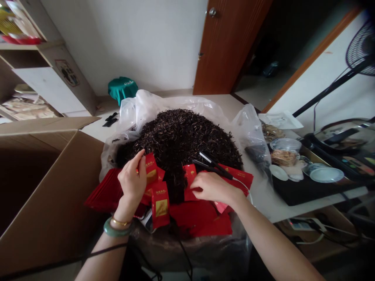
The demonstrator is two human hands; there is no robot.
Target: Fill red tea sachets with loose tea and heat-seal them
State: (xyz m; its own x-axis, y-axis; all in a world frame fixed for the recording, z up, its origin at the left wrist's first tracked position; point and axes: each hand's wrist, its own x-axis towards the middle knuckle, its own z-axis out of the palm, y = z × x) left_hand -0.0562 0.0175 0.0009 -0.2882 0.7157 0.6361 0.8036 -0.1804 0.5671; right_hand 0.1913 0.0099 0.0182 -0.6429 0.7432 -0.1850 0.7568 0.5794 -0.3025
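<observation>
My left hand (pixel 133 175), fingers closed, grips the edge of a small red packet (pixel 151 171) with gold print. Just below it another red packet (pixel 160 207) with a gold square stands tilted. My right hand (pixel 209 185) has curled fingers closed on the side of a red packet (pixel 189 177); its fingertips are partly hidden. Beyond that hand a black flat iron (pixel 215 168) with pale plates and a white cord lies with its jaws apart. Both hands are over the near edge of a large heap of dark dried tea leaves (pixel 187 132).
Clear plastic sheeting (pixel 140 103) surrounds the heap. Flat red packets (pixel 202 218) lie in front, with a red stack (pixel 105 191) at left. An open cardboard box (pixel 79 183) stands left. On the right, a black tray (pixel 293 193) bears jars and lids. Dark cables hang near my left forearm.
</observation>
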